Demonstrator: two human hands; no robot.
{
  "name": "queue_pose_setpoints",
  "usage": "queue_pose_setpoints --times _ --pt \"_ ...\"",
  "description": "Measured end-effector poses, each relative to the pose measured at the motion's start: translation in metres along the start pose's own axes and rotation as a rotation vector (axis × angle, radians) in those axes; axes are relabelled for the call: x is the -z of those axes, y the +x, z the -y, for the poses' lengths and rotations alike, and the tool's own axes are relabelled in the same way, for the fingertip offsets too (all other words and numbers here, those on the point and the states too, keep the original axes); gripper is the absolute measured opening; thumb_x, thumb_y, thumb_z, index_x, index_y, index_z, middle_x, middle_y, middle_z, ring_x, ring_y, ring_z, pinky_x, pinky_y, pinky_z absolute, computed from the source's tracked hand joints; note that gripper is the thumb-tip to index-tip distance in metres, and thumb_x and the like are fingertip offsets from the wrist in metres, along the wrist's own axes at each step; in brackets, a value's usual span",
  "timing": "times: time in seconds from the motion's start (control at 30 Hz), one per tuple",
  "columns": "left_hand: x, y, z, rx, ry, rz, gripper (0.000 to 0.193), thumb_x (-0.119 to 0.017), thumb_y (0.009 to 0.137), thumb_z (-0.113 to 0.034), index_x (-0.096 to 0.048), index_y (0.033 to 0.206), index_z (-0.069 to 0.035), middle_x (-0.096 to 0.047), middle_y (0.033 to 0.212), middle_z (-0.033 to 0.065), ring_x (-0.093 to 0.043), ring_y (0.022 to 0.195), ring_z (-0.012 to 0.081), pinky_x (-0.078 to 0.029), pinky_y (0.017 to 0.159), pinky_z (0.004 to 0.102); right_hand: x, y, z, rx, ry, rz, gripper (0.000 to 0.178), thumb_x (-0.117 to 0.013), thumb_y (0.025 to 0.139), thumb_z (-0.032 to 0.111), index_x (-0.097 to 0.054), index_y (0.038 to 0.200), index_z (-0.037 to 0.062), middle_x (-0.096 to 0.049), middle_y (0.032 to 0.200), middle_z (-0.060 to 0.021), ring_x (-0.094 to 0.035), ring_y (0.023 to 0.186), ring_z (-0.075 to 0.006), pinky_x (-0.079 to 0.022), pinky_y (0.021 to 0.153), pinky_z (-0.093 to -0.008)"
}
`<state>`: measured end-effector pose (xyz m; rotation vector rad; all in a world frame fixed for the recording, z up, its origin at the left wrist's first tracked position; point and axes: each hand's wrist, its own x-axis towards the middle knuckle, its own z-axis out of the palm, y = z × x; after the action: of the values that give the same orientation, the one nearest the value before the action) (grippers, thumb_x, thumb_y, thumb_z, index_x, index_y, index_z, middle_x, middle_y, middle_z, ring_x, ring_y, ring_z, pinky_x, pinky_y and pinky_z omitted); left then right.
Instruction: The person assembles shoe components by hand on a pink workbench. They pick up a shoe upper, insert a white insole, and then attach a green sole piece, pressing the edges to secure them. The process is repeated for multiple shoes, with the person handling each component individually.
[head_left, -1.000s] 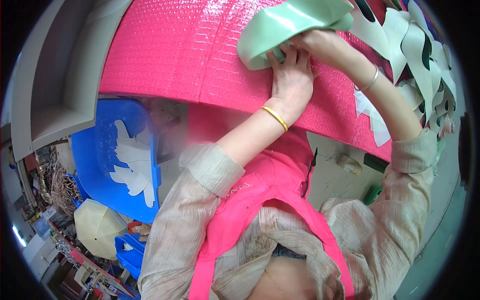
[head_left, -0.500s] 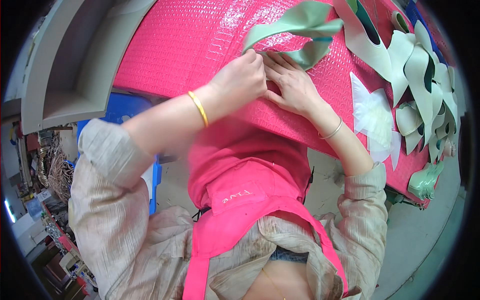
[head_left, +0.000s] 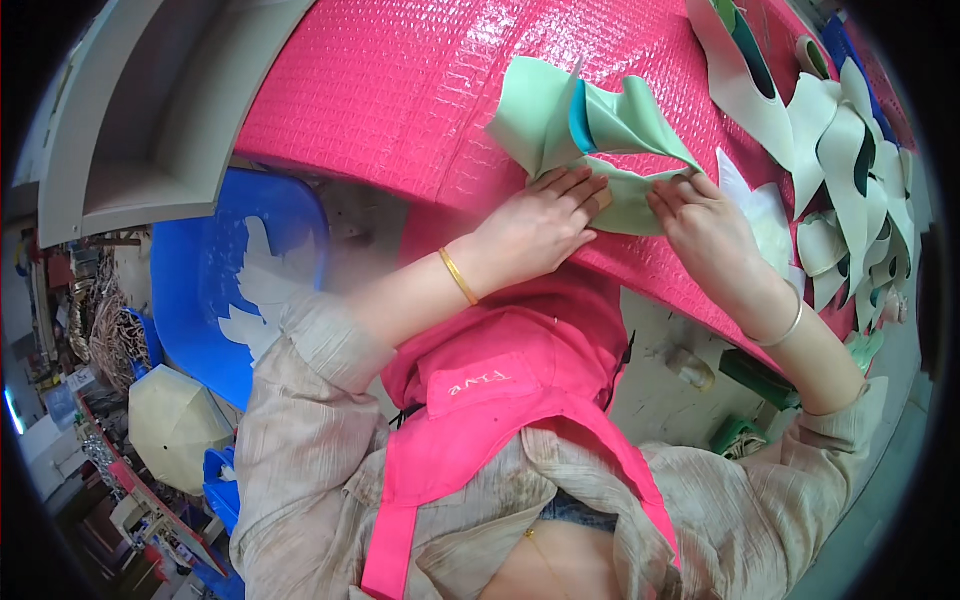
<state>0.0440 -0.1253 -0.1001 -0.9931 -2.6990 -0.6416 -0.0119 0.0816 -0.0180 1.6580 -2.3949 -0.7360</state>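
Observation:
A pale green, leather-like curved piece with a teal underside lies along the near edge of the pink-covered table, its upper flaps standing up and folded. My left hand rests on its left end, fingers stretched out flat and side by side. A small tan patch shows by those fingertips; I cannot make out what it is. At the piece's right end my right hand is closed, pinching the edge between thumb and fingers.
Several similar pale green pieces are heaped on the table's right side, beside white translucent sheets. A grey open box stands at the upper left. Below it, a blue bin holds white scraps. The pink table cover spreads beyond my hands.
My hands have moved apart and nearer to me, the right one to the piece's right end. The piece has come closer and turned, its flaps now upright.

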Motion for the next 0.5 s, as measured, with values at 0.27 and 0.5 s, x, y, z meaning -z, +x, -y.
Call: queue_pose_setpoints --times 0.27,0.5 --pt "-0.013 0.034 -0.038 0.226 0.029 -0.157 0.054 -0.065 0.071 -0.038 -0.056 0.105 0.002 -0.053 0.113 0.0147 -0.047 0.108 0.0253 -0.035 0.091 0.0357 0.055 0.037 -0.006 0.161 0.179 0.519 0.040 -0.054 0.065 0.010 -0.059 0.104 0.0011 -0.061 0.098 -0.0078 -0.051 0.099 -0.0180 -0.035 0.093 -0.0278" --pt "-0.002 0.048 -0.065 0.555 -2.051 -0.714 0.026 -0.058 0.079 -0.003 -0.057 0.105 -0.002 -0.059 0.101 0.0077 -0.052 0.096 0.0156 -0.037 0.089 0.0310 0.068 0.041 -0.062 -0.368 0.640 -0.589 0.046 -0.064 0.068 0.002 -0.054 0.113 0.0065 -0.056 0.108 -0.0110 -0.051 0.102 -0.0283 -0.038 0.089 -0.0363"
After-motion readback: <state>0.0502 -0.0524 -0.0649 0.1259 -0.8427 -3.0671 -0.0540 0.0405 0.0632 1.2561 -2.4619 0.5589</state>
